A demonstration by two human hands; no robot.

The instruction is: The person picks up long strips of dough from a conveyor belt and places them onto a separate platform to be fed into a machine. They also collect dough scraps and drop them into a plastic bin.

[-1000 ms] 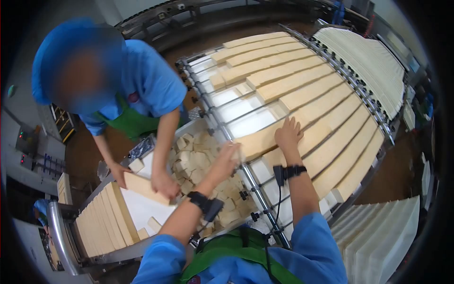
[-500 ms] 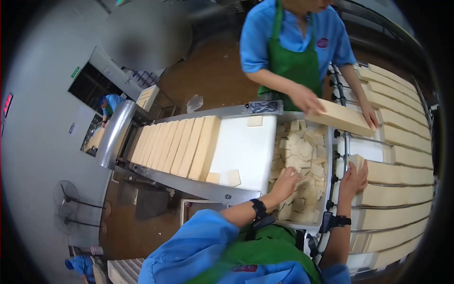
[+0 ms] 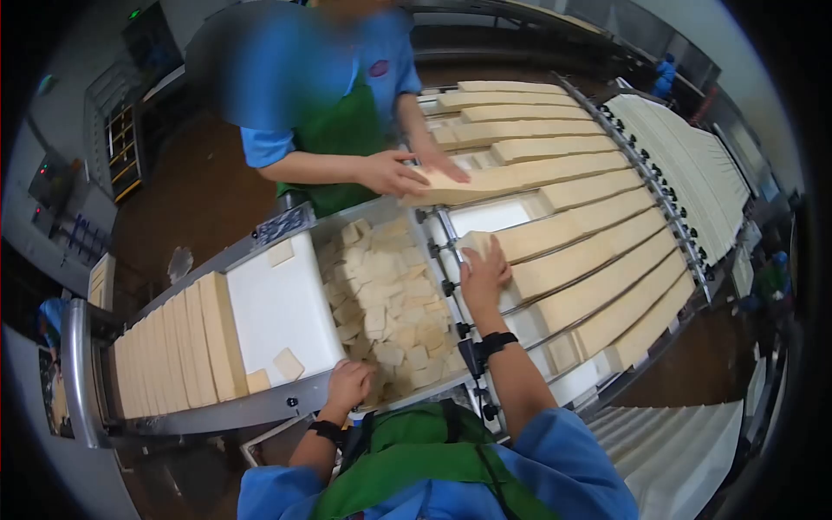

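My right hand [image 3: 485,276] is wrapped over the near end of a long cream-coloured block [image 3: 563,232] on the rack, fingers on top and thumb at its end face. My left hand [image 3: 349,386] is at the near left corner of the scrap bin, its fingers loosely bent and nothing visible in them. Thin cream-coloured flat pieces [image 3: 381,299] fill the bin [image 3: 459,347]. Left of it, a row of upright cream-coloured slabs [image 3: 221,334] stands on a white belt [image 3: 269,321], where a few loose pieces [image 3: 289,364] lie.
Across from me, a co-worker in a green apron [image 3: 342,143] has both hands on another long block [image 3: 485,182]. More blocks lie side by side on the rack, between metal rods [image 3: 589,290] and black knobs. A metal roller cover [image 3: 80,373] stands at far left.
My view has swung right, showing more of the rack. My left hand has drawn back from the scraps to the bin's corner. The co-worker's block has been lowered onto the rack.
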